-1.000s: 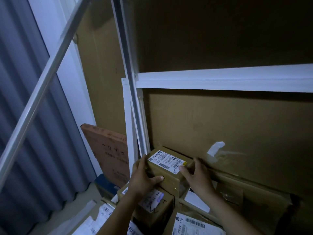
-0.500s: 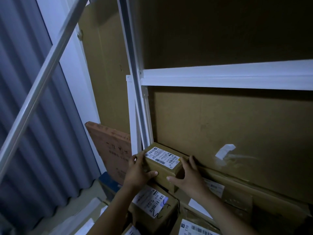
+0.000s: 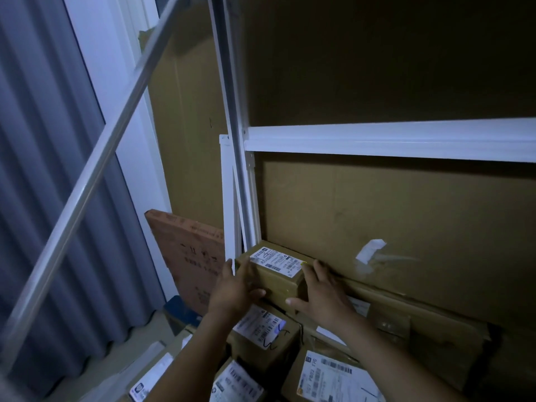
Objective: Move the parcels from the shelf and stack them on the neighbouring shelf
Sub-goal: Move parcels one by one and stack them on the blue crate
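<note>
I count five labelled parcels, two hands, one white beam [image 3: 388, 137], one white post [image 3: 229, 82], one slanting metal bar [image 3: 87, 181] and one reddish board [image 3: 188, 250] leaning left of the post. The top parcel [image 3: 280, 281] sits highest, at the foot of the post and close to the cardboard backing [image 3: 406, 213], under the beam. It lies above the second parcel [image 3: 262, 333]; I cannot tell whether the two touch. Lower down lie the right parcel [image 3: 330, 375], the middle parcel [image 3: 235, 382] and the left parcel [image 3: 145, 385], each with its white label facing up. My left hand [image 3: 235, 285] grips the top parcel's left side, fingers along that side and thumb wrapped onto the front face. My right hand [image 3: 322, 294] grips its right side in the same manner, fingers up beside the label's yellow corner and thumb low on the front. The hands are apart, with the top parcel clamped between them. One scrap of white tape [image 3: 371, 250] sticks to the backing to the right of the hands.
</note>
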